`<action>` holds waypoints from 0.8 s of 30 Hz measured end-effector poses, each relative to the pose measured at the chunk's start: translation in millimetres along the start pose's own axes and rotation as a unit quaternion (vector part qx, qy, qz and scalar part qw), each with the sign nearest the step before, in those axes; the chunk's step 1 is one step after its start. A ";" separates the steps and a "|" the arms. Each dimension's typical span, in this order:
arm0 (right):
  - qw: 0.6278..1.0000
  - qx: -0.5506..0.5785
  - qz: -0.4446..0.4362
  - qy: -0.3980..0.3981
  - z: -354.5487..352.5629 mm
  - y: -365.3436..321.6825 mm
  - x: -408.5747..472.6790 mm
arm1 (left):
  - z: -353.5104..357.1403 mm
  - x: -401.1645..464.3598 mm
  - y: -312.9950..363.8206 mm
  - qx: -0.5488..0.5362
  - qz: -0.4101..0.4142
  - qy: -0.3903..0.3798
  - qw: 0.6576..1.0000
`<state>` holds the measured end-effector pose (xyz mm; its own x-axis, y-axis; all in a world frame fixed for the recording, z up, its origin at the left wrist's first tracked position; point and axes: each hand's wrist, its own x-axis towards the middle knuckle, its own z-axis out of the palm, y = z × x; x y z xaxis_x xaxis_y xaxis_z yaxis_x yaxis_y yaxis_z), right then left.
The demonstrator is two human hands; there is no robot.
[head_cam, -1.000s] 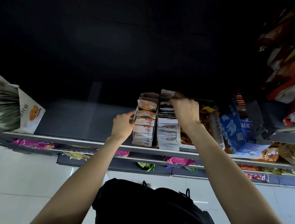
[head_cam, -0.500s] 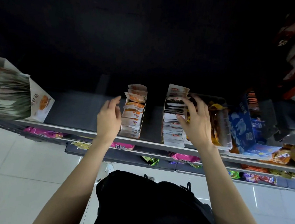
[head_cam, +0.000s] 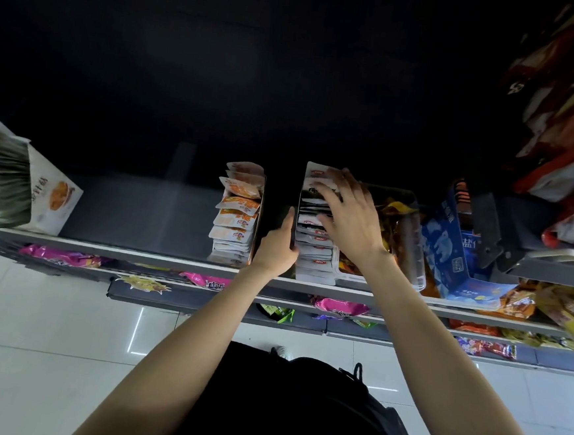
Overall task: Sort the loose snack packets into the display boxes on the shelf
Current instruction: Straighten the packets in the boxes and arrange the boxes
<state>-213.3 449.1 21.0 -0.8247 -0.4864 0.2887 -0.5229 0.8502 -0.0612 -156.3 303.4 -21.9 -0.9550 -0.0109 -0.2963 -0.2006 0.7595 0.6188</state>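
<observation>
White packet row (head_cam: pixel 314 240) running near-to-far on the shelf (head_cam: pixel 134 219), left hand (head_cam: pixel 276 250) flat against its left side, right hand (head_cam: pixel 350 219) spread open on top

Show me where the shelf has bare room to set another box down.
The widest bare shelf lies between the left carton and the orange-packet box. A narrow gap separates that box from the white-packet box; the left hand fills it. Right of there, boxes crowd together.
</observation>
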 end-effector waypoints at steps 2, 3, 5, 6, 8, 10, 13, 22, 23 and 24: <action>1.000 0.024 0.005 -0.015 0.1 1.9 4.1 | 1.6 0.2 -0.7 0.029 0.009 0.030 0.999; 0.999 0.033 0.009 -0.022 -1.0 2.4 6.2 | 2.0 -0.6 -1.1 0.040 0.013 0.044 0.998; 0.998 0.045 0.023 -0.035 -2.8 3.9 10.4 | -0.1 -2.2 -2.8 0.054 0.017 0.058 0.997; 0.998 0.048 0.030 -0.037 -3.2 4.6 12.7 | -3.0 -3.3 -4.1 0.058 0.015 0.061 0.996; 0.997 0.060 0.030 -0.040 -3.6 4.9 17.3 | -7.9 -4.5 -9.0 0.057 0.008 0.068 0.996; 0.995 0.083 0.022 -0.055 -4.2 3.1 21.3 | -8.5 -7.0 -12.2 0.047 0.002 0.075 0.996; 0.991 0.107 0.017 -0.077 -7.2 1.0 27.8 | -4.5 -7.4 -15.1 0.045 0.005 0.083 0.995; 0.991 0.107 0.000 -0.076 -14.9 8.7 30.2 | -38.2 -18.1 -1.7 0.019 0.173 0.251 0.952; 0.990 0.118 0.002 -0.083 -15.3 8.1 30.1 | -44.6 -13.7 2.4 0.054 0.195 0.249 0.947; 0.988 0.129 0.002 -0.085 -15.7 7.7 30.0 | -50.2 -8.6 6.6 0.096 0.204 0.233 0.946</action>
<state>-238.7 444.2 44.2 -0.8401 -0.5282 0.1239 -0.5384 0.7836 -0.3100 -160.3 275.9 21.2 -0.9464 0.0568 0.3181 0.2052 0.8660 0.4560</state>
